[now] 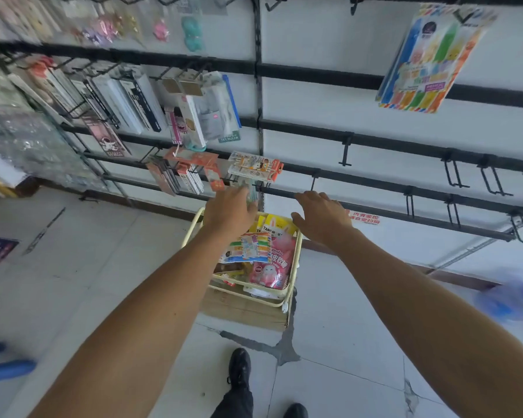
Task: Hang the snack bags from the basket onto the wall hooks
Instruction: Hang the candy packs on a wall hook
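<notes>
Head view: the left hand [228, 211] grips a snack bag [252, 193] just below the hook rail [375, 206]; the right hand [320, 217], fingers relaxed, hovers over the basket [296, 267].

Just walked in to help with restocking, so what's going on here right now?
A person is stocking the wall display from a yellow basket of snack bags on a cardboard box. The left hand is up at a low hook, apparently holding a small packet there. The right hand hovers open above the basket. A pink bag and others remain inside. Many hooks to the right are bare.
</notes>
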### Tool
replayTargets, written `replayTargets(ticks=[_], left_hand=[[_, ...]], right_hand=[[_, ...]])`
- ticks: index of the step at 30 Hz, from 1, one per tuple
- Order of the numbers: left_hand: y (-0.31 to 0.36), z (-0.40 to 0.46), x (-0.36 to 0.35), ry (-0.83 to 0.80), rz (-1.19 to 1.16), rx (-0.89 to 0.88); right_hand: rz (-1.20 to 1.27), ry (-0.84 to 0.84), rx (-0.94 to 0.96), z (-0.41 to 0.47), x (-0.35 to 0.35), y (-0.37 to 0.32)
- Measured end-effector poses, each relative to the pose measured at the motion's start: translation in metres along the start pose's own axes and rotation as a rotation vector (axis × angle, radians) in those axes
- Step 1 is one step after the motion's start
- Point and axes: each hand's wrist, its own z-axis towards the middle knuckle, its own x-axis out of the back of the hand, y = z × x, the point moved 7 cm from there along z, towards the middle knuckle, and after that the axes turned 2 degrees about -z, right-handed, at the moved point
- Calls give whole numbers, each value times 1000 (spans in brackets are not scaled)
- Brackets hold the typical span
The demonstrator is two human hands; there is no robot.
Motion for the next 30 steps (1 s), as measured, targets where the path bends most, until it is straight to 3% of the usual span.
replayTargets(ticks=[12,19,27,30], left_hand=[[-155,28,-85,-128,-143,161],[-179,21,-172,-208,-417,328],[-184,14,-302,-349,-714,809],[-186,15,-348,-280,-912,1038]], right_hand=[[25,-212,26,93,-112,-85],[4,-369,54,129,-194,-96],[61,-469,101,193,-284,-77],[59,-508,123,212,-316,-67]])
